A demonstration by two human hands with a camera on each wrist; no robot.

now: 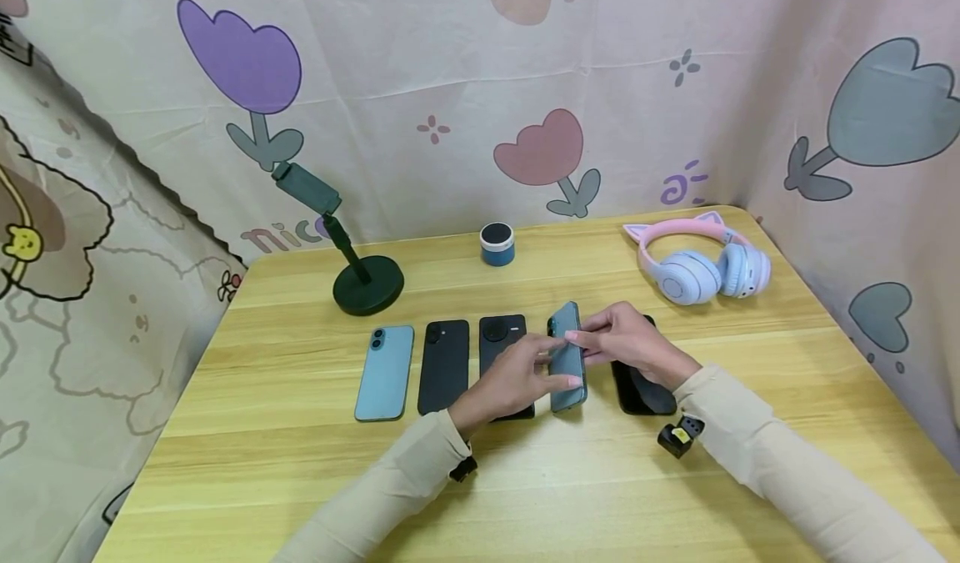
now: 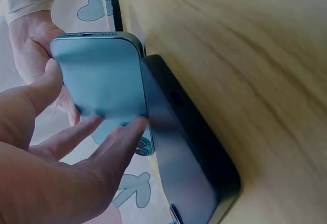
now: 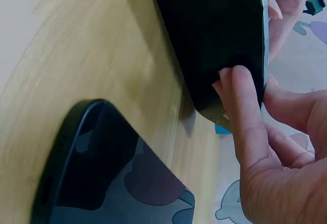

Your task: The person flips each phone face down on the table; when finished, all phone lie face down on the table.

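A light blue smartphone (image 1: 566, 367) stands tilted up off the table between both hands, its back facing left and its dark screen (image 3: 214, 35) facing right. My right hand (image 1: 626, 342) pinches its far part, thumb at the edge and fingertips on the screen. With the thumb at one long edge and fingertips on the back and opposite edge, my left hand (image 2: 76, 147) holds the same phone. Under the left hand lies a black smartphone (image 1: 491, 350) with a round camera, partly hidden. Another dark smartphone (image 3: 117, 168) lies screen up beneath the right wrist, partly covered.
Left of the hands lie a black smartphone (image 1: 444, 367) and a pale blue smartphone (image 1: 385, 375), backs up. A dark green desk lamp (image 1: 367, 284), a small blue speaker (image 1: 497, 246) and cat-ear headphones (image 1: 690, 275) stand farther back. Patterned curtains (image 1: 405, 71) border the wooden table (image 1: 247, 396).
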